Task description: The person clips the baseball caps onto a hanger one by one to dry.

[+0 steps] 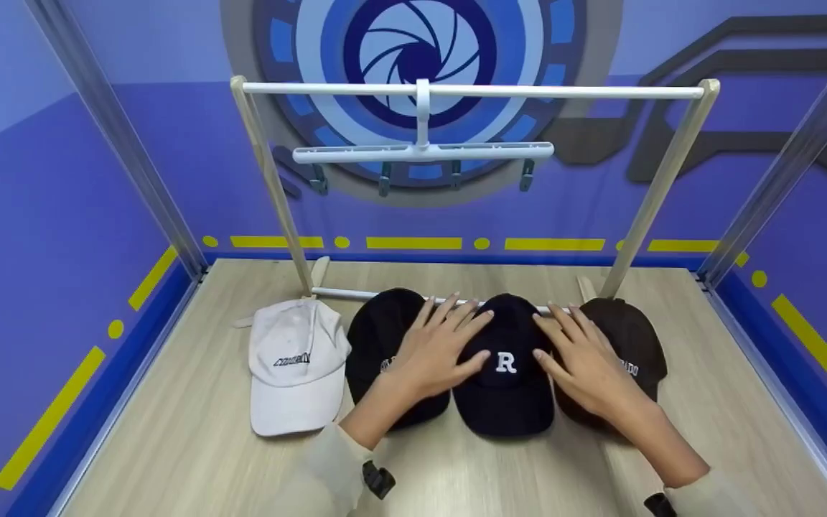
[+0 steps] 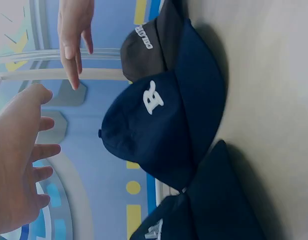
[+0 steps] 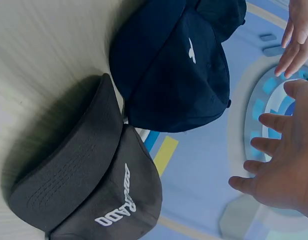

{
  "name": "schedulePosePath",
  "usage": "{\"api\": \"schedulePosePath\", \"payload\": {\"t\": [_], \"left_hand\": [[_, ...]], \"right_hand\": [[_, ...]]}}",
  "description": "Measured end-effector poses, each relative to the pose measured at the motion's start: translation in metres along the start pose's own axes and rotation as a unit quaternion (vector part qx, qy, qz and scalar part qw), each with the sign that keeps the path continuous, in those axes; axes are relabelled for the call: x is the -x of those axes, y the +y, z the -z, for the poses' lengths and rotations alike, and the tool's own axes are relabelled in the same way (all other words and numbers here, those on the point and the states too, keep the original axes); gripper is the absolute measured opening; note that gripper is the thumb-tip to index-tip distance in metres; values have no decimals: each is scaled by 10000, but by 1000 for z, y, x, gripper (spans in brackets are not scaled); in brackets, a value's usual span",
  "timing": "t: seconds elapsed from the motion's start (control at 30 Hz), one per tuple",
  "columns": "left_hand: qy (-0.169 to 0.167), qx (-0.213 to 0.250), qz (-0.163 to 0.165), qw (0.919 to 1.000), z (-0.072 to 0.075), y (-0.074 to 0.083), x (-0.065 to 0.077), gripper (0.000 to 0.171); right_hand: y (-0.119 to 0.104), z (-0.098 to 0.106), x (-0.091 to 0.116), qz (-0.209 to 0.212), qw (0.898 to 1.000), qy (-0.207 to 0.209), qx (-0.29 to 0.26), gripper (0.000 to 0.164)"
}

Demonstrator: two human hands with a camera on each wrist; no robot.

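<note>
Both hands hover with fingers spread above a row of caps. My left hand point(image 1: 436, 352) is over the black cap point(image 1: 377, 327) and the left side of the navy cap point(image 1: 505, 402) marked with a white R. Over the dark brown cap point(image 1: 629, 334) and the navy cap's right side is my right hand point(image 1: 589, 362). Both wrist views show a gap between the fingers and the caps, and neither hand holds anything. At the row's left end lies a white cap point(image 1: 297, 395) with dark lettering, its brim toward me.
Behind the caps stands a rack with wooden posts point(image 1: 661, 187) and a white top bar point(image 1: 564, 92). A white hanger point(image 1: 421, 152) with several grey clips hangs from that bar. The wooden tabletop point(image 1: 191, 431) is bounded by blue patterned walls point(image 1: 133, 215).
</note>
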State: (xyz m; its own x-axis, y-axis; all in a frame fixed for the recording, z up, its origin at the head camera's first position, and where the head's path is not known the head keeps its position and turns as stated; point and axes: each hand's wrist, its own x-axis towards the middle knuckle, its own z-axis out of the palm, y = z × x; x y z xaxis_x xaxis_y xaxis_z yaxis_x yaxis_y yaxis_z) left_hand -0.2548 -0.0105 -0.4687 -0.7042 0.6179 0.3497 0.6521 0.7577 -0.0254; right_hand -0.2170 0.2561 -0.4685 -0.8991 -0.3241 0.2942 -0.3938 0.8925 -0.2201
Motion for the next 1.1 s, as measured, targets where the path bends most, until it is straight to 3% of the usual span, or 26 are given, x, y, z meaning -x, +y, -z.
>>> {"api": "schedulePosePath", "payload": {"t": [0.37, 0.73, 1.1], "left_hand": [[236, 100, -113, 9996, 2, 18, -20, 56], [257, 193, -383, 9987, -6, 35, -22, 57], [219, 395, -452, 9980, -9, 50, -33, 55]], "right_hand": [[10, 4, -2, -129, 9999, 52, 30, 57], [18, 9, -3, -161, 9997, 7, 196, 57], [29, 19, -5, -192, 9988, -109, 438, 59]]}}
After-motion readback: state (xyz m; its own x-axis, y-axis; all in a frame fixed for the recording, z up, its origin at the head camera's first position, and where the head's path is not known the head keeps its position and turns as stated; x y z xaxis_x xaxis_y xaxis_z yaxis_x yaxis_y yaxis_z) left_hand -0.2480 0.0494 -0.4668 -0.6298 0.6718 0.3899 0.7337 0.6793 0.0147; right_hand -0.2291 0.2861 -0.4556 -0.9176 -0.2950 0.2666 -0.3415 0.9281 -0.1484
